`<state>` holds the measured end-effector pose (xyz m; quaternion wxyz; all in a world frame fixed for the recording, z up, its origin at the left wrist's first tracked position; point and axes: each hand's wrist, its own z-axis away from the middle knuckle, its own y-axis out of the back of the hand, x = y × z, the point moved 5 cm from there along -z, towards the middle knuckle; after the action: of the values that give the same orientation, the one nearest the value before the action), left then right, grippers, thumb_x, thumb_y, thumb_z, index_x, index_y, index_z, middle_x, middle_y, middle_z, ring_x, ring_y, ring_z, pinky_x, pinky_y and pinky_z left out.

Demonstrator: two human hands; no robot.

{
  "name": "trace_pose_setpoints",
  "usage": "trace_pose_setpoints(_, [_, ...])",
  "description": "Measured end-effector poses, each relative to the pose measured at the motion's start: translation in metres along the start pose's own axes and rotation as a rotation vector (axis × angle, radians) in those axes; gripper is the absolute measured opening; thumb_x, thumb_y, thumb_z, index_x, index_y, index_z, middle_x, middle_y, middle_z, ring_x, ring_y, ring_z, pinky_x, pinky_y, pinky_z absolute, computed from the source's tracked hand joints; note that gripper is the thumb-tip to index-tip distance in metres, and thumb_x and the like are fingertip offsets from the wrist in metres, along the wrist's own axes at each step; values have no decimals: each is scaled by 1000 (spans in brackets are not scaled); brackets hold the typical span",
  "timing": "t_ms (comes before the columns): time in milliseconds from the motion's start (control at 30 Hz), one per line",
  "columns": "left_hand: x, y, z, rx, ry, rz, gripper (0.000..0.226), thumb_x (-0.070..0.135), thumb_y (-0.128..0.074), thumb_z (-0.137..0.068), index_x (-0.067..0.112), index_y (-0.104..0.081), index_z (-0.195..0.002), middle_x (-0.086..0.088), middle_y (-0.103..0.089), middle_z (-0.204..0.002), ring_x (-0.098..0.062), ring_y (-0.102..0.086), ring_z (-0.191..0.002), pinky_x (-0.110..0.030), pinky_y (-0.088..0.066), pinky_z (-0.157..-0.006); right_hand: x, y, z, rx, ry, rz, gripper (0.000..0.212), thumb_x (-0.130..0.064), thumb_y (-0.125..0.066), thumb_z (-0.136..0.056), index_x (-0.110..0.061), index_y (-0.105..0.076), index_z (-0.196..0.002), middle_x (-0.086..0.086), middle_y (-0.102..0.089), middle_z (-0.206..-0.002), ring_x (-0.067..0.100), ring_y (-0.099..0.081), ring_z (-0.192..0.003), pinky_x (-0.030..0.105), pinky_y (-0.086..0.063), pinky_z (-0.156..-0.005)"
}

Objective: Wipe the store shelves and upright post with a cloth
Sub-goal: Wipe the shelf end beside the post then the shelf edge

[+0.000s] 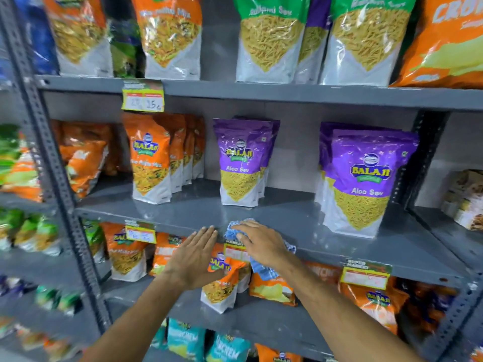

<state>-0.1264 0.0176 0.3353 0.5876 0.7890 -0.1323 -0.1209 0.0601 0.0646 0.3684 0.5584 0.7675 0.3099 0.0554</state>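
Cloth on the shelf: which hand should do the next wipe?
The right hand, probably. It already presses the blue cloth flat on the grey shelf. The left hand is open, empty, just touching the edge.

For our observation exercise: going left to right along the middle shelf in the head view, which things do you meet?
Upright post → slumped orange bag → standing orange bags → first purple bags → second purple bags. At the front edge: left hand, then right hand on the blue cloth.
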Motion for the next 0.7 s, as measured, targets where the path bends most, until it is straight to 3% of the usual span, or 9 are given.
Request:
trace_pose_setpoints(100, [0, -5, 15, 16, -3, 8, 111, 81, -40, -90, 4, -13, -164, -13, -9, -174, -28, -9, -162, -44, -4, -131, -24, -6, 22, 22, 121, -70, 38, -36, -49, -101, -38, -58, -138, -14, -54, -148, 5, -42, -142, 28, -40, -111])
trace_pose_setpoints(200, [10, -13, 32, 65, -28, 22, 107, 79, -42, -89, 2, -24, -162, -14, -19, -171, -30, -21, -159, -48, -18, -130, -27, -14, 54, 86, 154, -131, 37, -29, -52, -104, -39, -57, -139, -13, -52, -150, 4, -42, -142, 24, -39, -112])
trace_pose_setpoints(267, [20, -29, 45, 57, -52, 2, 102, 74, -45, -90, 0, -34, -159, -16, -30, -168, -31, -32, -155, -45, -24, -129, -20, -26, 78, 87, 155, -112, 37, -31, -50, -105, -41, -55, -140, -13, -50, -152, 4, -42, -142, 23, -40, -109])
trace_pose_setpoints(333, [34, -45, 56, 53, -81, 16, 98, 69, -50, -88, 0, -40, -156, -17, -38, -164, -31, -38, -152, -42, -21, -124, -5, -43, 98, 44, 115, -111, 38, -34, -48, -105, -43, -52, -142, -13, -48, -154, 5, -42, -143, 29, -45, -107])
trace_pose_setpoints(567, [72, -127, 75, -96, -113, 129, 99, 68, -55, -87, 0, -39, -157, -18, -35, -166, -32, -35, -154, -41, -19, -123, 70, -112, 161, -133, -79, -111, 38, -46, -38, -105, -45, -50, -141, -13, -51, -151, 9, -44, -142, 43, -53, -99])
trace_pose_setpoints(633, [81, -155, 77, -166, -109, 153, 99, 68, -55, -84, -2, -42, -154, -19, -39, -164, -34, -41, -151, -39, -16, -125, 91, -133, 178, -180, -132, -109, 44, -55, -28, -104, -47, -46, -143, -13, -47, -154, 12, -45, -142, 42, -54, -96])
trace_pose_setpoints(700, [89, -185, 78, -229, -110, 148, 100, 68, -55, -81, -3, -46, -151, -21, -43, -161, -36, -46, -147, -36, -9, -127, 108, -151, 191, -215, -177, -108, 43, -54, -30, -104, -48, -46, -143, -14, -45, -156, 12, -44, -143, 40, -53, -95])
